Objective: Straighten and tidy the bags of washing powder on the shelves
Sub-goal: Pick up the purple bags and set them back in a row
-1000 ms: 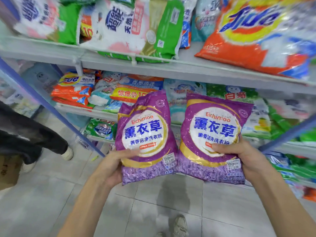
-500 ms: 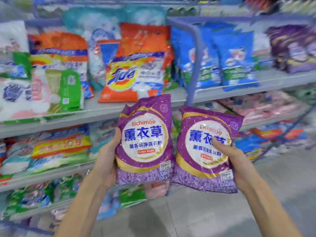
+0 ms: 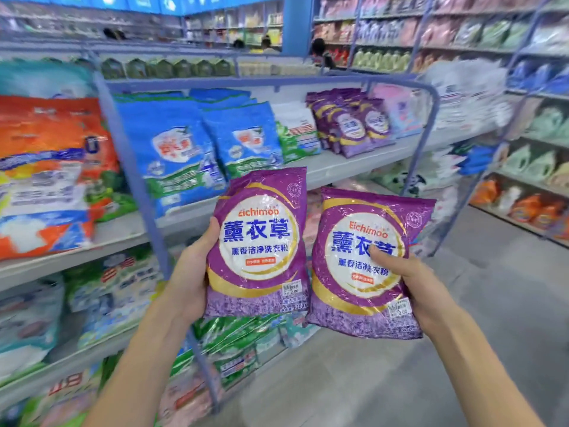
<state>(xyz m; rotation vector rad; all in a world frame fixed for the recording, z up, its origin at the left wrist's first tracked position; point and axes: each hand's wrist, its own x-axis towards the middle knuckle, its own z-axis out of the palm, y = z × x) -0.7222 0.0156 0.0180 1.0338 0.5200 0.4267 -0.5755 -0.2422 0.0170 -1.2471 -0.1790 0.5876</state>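
I hold two purple Eichimoo washing powder bags upright in front of the shelves. My left hand (image 3: 189,272) grips the left purple bag (image 3: 260,241) by its left edge. My right hand (image 3: 412,285) grips the right purple bag (image 3: 363,266), thumb across its front and fingers behind. The two bags sit side by side, edges touching. A row of matching purple bags (image 3: 351,121) stands on the upper shelf (image 3: 332,164) at the right, beyond my hands.
Blue bags (image 3: 191,149) stand on the same shelf, left of the purple row. Orange and white bags (image 3: 43,177) fill the left bay. A blue shelf upright (image 3: 135,186) divides the bays. An aisle of grey floor (image 3: 462,349) opens to the right, with more shelving (image 3: 523,134) beyond.
My view has swung right along the shelving, from the orange bags to the bay with blue and purple bags. Both hands keep their hold on the two purple bags.
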